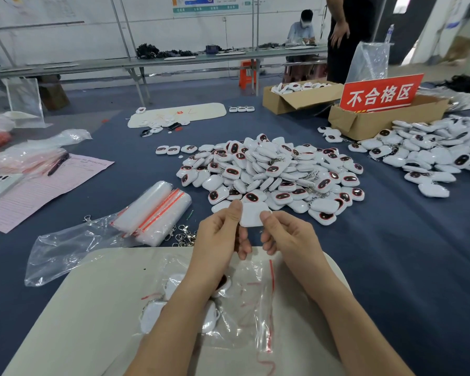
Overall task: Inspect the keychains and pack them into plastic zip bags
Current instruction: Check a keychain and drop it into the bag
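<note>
A white keychain point(251, 214) is pinched at its side edges by left hand point(220, 240) and right hand point(285, 237), above the mat's point(98, 289) far edge — judged light, stiff (perhaps slippery), best held edgewise.

A red rectangular sign with white characters point(380, 94) stands in a brown cardboard box point(364, 123). Just left of the sign sits a second open cardboard box point(291, 100). Far left of the sign, a pink paper form point(38, 191) lies on the blue-covered bench point(391, 240), with a black pen point(58, 164) across the form's top edge.

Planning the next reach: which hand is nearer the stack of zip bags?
Left. The left hand is just right of the stack; the right hand is farther right. Both pinch one keychain.
</note>
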The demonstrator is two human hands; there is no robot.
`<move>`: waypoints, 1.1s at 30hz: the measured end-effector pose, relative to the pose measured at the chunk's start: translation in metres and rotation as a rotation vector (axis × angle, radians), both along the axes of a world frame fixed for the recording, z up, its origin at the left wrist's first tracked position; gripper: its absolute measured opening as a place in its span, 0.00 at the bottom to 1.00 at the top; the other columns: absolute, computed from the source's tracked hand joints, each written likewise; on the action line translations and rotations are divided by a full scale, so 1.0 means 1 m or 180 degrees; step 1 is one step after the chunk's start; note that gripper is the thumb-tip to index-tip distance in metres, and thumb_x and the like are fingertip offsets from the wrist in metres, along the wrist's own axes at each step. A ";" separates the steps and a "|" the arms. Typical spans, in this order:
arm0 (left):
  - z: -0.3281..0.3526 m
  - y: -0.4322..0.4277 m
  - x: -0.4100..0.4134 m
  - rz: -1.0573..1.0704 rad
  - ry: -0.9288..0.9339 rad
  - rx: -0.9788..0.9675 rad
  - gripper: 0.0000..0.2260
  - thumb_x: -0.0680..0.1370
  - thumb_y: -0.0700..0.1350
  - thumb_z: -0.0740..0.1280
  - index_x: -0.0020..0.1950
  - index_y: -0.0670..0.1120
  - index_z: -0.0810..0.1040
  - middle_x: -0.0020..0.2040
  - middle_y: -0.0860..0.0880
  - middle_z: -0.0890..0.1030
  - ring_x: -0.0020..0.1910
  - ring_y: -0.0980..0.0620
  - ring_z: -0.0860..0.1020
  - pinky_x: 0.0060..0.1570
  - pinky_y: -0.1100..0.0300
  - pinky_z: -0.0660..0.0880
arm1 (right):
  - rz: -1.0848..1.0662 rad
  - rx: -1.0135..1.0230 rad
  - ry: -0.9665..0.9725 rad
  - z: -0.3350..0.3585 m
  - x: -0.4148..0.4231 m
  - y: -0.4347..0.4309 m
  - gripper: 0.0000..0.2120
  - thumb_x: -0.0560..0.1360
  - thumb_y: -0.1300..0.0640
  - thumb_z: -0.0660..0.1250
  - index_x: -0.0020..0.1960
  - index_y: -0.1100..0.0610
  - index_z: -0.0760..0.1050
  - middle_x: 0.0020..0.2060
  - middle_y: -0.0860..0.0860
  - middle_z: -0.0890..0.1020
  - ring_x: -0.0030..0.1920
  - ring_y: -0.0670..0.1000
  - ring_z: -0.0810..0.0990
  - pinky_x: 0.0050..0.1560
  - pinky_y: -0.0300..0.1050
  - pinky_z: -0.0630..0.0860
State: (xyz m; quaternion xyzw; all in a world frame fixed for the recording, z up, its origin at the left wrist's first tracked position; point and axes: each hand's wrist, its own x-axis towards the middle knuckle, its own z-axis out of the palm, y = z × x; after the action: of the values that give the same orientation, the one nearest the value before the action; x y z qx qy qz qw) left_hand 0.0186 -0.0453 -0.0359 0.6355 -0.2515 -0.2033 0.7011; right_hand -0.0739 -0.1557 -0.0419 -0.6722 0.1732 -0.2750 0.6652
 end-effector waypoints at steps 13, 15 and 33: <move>0.004 0.002 -0.005 -0.0213 -0.0106 -0.0235 0.13 0.83 0.37 0.63 0.63 0.48 0.81 0.50 0.47 0.85 0.47 0.51 0.82 0.46 0.55 0.83 | 0.0035 0.0164 -0.0203 -0.005 -0.003 -0.006 0.13 0.80 0.59 0.68 0.60 0.44 0.78 0.41 0.48 0.85 0.40 0.47 0.83 0.37 0.39 0.78; 0.005 0.003 -0.006 -0.0217 -0.0253 -0.0214 0.13 0.83 0.37 0.64 0.63 0.50 0.80 0.51 0.51 0.85 0.48 0.51 0.83 0.49 0.54 0.83 | 0.0021 0.0137 -0.0264 -0.006 -0.004 -0.005 0.14 0.79 0.60 0.69 0.60 0.45 0.78 0.44 0.48 0.85 0.41 0.47 0.84 0.38 0.39 0.78; 0.011 0.032 -0.036 0.0338 -0.1884 0.1055 0.06 0.81 0.53 0.67 0.54 0.53 0.77 0.44 0.57 0.82 0.43 0.63 0.78 0.43 0.68 0.71 | -0.0632 -0.0229 -0.0377 -0.009 -0.025 0.009 0.11 0.77 0.61 0.72 0.48 0.45 0.76 0.47 0.44 0.85 0.47 0.45 0.84 0.47 0.38 0.79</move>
State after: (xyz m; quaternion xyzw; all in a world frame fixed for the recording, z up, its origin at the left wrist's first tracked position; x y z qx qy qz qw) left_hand -0.0176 -0.0131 -0.0248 0.7844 -0.3743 -0.0114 0.4945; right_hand -0.0985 -0.1463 -0.0513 -0.6578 0.1894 -0.3848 0.6192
